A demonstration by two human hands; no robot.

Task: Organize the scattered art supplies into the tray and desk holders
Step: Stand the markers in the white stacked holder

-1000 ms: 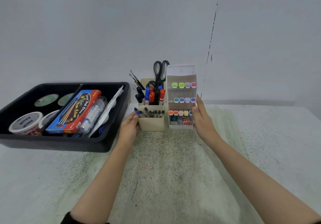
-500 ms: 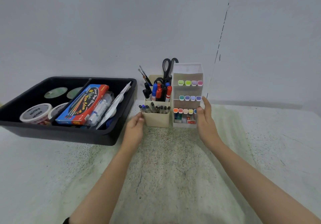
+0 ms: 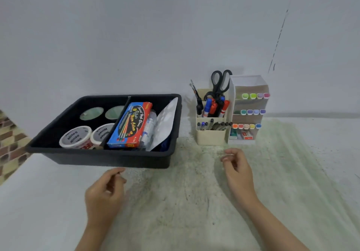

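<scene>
The pale, green-stained worktop [image 3: 194, 208] meets a grey wall. Paint tubs and a brush box fill the black plastic tray [image 3: 101, 156], pens the cream desk holder [image 3: 210, 137], markers the white tiered holder [image 3: 231, 114]. The left hand [image 3: 105, 194] and right hand [image 3: 236, 170] hover with fingers loosely curled, holding nothing. The sorting looks finished.

Head-worn view, forward-down over table [image 3: 194, 202]
</scene>
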